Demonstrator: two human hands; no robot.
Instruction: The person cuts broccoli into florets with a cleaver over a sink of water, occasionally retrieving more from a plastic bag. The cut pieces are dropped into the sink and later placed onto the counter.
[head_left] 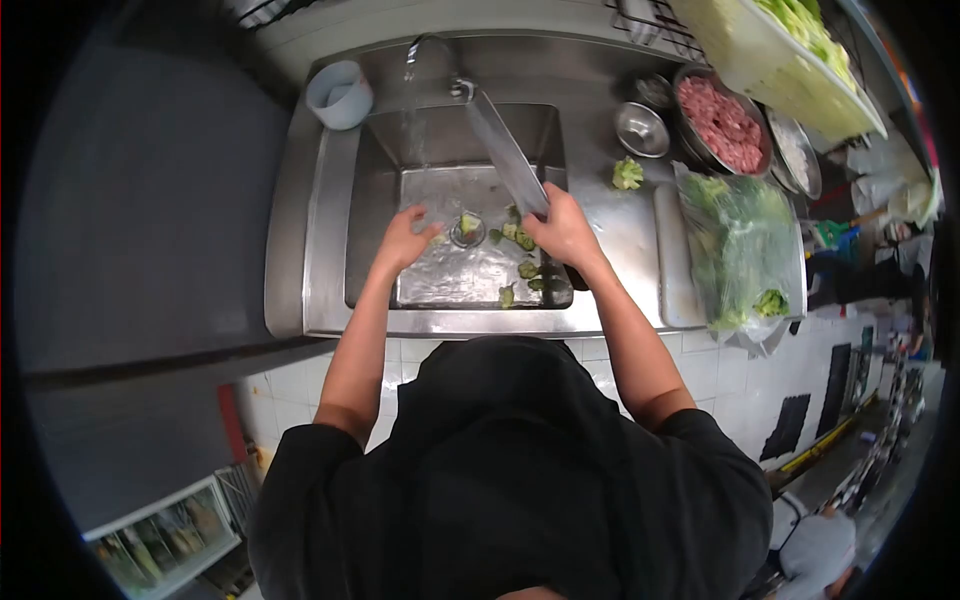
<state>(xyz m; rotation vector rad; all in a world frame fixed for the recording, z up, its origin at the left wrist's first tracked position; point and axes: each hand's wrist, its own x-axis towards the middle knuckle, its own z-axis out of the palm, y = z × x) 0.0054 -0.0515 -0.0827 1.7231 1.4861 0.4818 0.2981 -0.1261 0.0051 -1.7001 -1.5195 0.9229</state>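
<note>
Black shirt: wearer's torso, btm ctr of frame, nearest the cam; both forearms reach up from it.
L hand: ctr-left, over the sink; fingers loosely curled & parted, thumb well off from them. Can't tell if a small green bit is pinched there.
R hand: just right of ctr, at sink's right side; fingers closed tight around the lower end of the blade.
Blade: long, flat, metal, tilted; runs from R hand up-left to near the tap base. Looks like a knife; handle can't be made out.
Sink: steel, ctr frame, set in the steel desk.
Green pieces: sink floor, mostly right part, below/left of R hand; one more on the drain.
Tap: upper ctr-left, water running down into sink.
White tub: upper left, on desk by sink corner.
Floret: upper right, on desk, just below a small metal bowl.
Pink meat: upper right, in a larger metal bowl.
Clear bag: right, greens inside, partly over a pale board.
White tray: upper right corner, tilted in view, w/ leafy greens.
</note>
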